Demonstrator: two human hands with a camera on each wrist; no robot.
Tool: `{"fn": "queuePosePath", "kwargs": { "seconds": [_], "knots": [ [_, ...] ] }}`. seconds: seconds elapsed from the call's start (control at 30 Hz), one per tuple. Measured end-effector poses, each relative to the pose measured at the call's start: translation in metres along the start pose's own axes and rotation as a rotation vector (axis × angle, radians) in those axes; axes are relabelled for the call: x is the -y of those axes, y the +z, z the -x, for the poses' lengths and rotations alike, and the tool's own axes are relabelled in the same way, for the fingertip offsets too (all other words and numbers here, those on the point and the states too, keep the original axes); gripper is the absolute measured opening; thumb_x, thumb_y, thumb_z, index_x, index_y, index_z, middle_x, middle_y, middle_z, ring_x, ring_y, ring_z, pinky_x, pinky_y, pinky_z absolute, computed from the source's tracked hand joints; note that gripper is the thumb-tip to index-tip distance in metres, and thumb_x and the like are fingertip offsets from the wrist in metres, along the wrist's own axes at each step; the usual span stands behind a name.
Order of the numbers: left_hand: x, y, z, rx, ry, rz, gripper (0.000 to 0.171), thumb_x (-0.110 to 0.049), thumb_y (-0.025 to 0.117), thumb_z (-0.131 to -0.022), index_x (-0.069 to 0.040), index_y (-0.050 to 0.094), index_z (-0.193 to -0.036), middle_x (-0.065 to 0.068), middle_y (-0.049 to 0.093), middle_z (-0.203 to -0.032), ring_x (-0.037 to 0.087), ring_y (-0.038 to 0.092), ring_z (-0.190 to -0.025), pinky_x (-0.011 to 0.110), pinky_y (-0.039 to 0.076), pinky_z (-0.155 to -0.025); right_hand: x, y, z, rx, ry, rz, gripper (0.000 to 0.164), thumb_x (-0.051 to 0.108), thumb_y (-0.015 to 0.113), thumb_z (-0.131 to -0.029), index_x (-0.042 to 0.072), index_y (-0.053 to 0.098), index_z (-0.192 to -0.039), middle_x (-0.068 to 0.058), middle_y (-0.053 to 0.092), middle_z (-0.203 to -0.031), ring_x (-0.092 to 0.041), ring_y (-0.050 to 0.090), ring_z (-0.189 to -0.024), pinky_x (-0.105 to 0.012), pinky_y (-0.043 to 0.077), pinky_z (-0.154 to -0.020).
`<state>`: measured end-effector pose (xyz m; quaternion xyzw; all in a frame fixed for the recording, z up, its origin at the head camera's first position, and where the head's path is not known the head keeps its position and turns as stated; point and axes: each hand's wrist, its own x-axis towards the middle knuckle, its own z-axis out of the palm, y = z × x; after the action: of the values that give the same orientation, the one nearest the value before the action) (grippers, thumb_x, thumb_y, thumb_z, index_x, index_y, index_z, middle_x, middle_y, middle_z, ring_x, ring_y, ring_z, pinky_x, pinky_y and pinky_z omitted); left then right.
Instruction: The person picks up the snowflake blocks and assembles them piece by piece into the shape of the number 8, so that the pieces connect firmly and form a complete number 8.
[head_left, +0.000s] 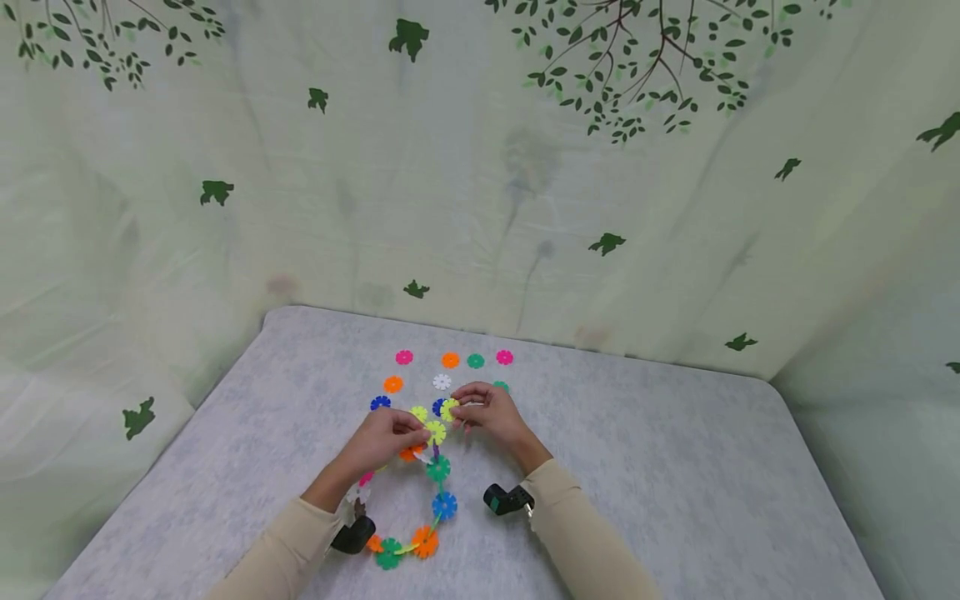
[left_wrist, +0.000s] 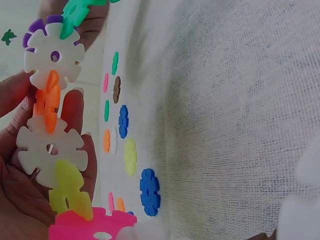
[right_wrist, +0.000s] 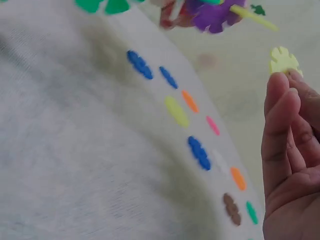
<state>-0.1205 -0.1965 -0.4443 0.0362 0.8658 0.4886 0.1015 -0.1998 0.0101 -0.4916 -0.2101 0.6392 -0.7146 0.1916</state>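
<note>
A ring-shaped chain of slotted plastic flower discs (head_left: 444,506) hangs from my left hand (head_left: 381,440), which pinches it near its top end. In the left wrist view, the fingers lie around a white disc (left_wrist: 42,67) and an orange disc (left_wrist: 48,105); a yellow and a pink disc follow below. A yellow disc (head_left: 436,432) stands at the top end of the chain. Just right of it, my right hand (head_left: 491,417) pinches a loose yellow disc (right_wrist: 283,59) between thumb and fingertips. This loose disc appears apart from the chain in the right wrist view.
Beyond the hands, several loose discs lie flat on the grey cloth-covered table (head_left: 675,467), among them a pink disc (head_left: 404,357), a white disc (head_left: 442,382) and a brown disc (right_wrist: 231,209). A leaf-printed curtain (head_left: 465,167) stands behind the table's far edge.
</note>
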Motion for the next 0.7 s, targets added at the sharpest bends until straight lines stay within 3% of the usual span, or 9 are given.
{"fn": "queuePosePath", "kwargs": {
  "seconds": [0.17,0.33,0.53,0.7],
  "knots": [
    [-0.002,0.0,0.002,0.006,0.044,-0.004,0.019,-0.022,0.067,-0.091,-0.003,0.071,-0.089,0.001,0.069,-0.081,0.014,0.061,-0.073,0.029,0.052,-0.067,0.016,0.001,-0.004,0.089,-0.078,0.013,0.02,-0.004,0.063,-0.09,-0.017,0.061,-0.105,-0.012,0.067,-0.077,-0.011,0.061,-0.06,-0.021,0.052,-0.055],
    [-0.002,0.001,0.002,0.016,0.069,-0.012,0.02,-0.022,0.066,-0.092,-0.003,0.071,-0.09,0.001,0.069,-0.082,0.014,0.061,-0.073,0.029,0.052,-0.067,0.022,0.004,-0.007,0.15,-0.044,0.041,0.02,-0.001,0.062,-0.092,-0.014,0.063,-0.106,-0.003,0.066,-0.074,-0.01,0.059,-0.059,-0.023,0.054,-0.058],
    [-0.003,0.002,0.002,0.012,0.085,-0.018,0.02,-0.023,0.066,-0.092,-0.003,0.071,-0.09,0.001,0.069,-0.082,0.014,0.061,-0.073,0.03,0.052,-0.067,0.027,0.005,-0.011,0.199,-0.024,0.078,0.02,0.004,0.06,-0.094,-0.011,0.064,-0.106,-0.007,0.064,-0.08,-0.015,0.058,-0.063,-0.027,0.057,-0.068],
    [-0.004,0.003,0.002,-0.003,0.068,-0.016,0.02,-0.022,0.067,-0.092,-0.003,0.07,-0.09,0.001,0.069,-0.082,0.014,0.061,-0.073,0.029,0.052,-0.067,0.027,0.002,-0.011,0.19,-0.006,0.06,0.02,0.004,0.058,-0.095,-0.012,0.062,-0.106,-0.009,0.062,-0.079,-0.015,0.056,-0.063,-0.026,0.055,-0.066]
  ]
}}
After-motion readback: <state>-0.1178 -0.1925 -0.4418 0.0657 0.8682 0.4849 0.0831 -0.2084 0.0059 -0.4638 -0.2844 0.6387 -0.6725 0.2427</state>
